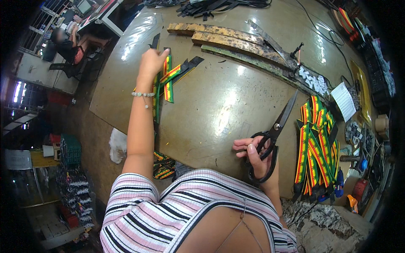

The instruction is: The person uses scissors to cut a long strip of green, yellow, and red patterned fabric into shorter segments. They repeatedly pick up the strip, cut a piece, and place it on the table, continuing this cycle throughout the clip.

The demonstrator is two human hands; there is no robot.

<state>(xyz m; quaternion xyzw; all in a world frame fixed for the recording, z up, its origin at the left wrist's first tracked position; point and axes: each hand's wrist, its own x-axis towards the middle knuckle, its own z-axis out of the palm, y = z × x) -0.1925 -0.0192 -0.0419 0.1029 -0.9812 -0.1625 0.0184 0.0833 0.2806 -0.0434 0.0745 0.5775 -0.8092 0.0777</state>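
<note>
My left hand (152,63) reaches out over the left part of the table, fingers closed on a strap with a green, yellow and red pattern (155,107). That strap's dark end sticks out beyond the hand, and its other end runs down along my forearm. Beside the hand, more short patterned straps (168,86) lie crossed on the tabletop, some with black ends. My right hand (259,158) holds a large pair of black-handled scissors (282,120) near the table's front edge. Fingers pass through the handle loops; the blades look closed and point away, up to the right.
A pile of patterned straps (318,143) hangs over the table's right edge. Worn wooden bars (228,38) lie across the far side, near small white pieces (313,80) and a paper sheet (343,101). Black straps (219,7) are heaped at the back. A person sits far left.
</note>
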